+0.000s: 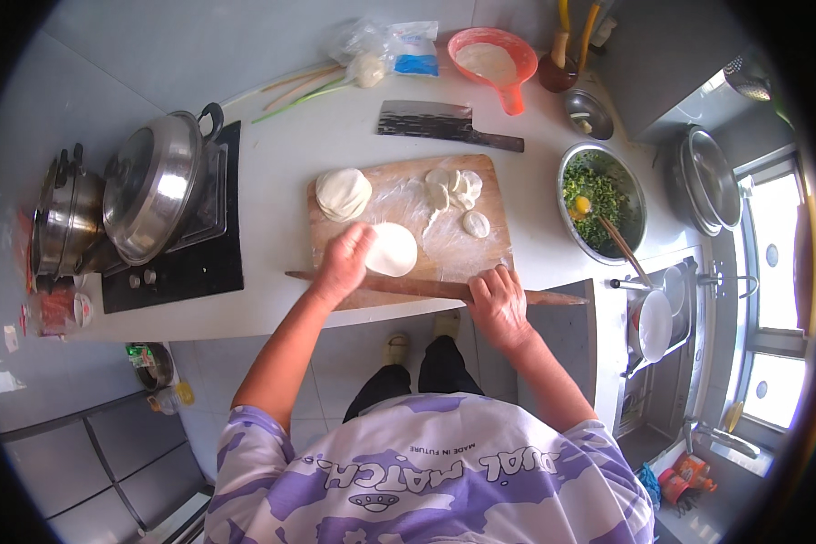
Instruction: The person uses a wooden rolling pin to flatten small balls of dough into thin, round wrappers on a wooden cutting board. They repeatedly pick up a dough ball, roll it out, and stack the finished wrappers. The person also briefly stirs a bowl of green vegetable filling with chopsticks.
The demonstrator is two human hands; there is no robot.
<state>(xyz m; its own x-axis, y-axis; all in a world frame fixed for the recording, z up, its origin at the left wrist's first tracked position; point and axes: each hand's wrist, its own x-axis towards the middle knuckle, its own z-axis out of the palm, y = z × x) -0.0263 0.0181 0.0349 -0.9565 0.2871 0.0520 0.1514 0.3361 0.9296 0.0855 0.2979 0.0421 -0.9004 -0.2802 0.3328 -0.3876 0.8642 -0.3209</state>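
My left hand (pixel 345 262) pinches the left edge of a thin round dough wrapper (pixel 392 250) over the wooden cutting board (pixel 394 194). A tapered wooden rolling pin (pixel 415 287) lies along the board's near edge, and my right hand (pixel 498 302) grips it right of its middle. Its left end passes beneath my left wrist. On the board's far left rests a stack of rolled wrappers (pixel 343 194). Several small flattened dough pieces (pixel 454 187) lie at the far right, with one floured dough disc (pixel 476 224) apart from them. Flour dusts the wood.
Behind the board lies a cleaver (pixel 442 124). A red flour scoop (pixel 525 58) stands farther back. To the right is a steel bowl (pixel 639 197) of chopped greens with an egg yolk and chopsticks (pixel 619 243). A lidded wok (pixel 153 190) sits on the left stove (pixel 177 282).
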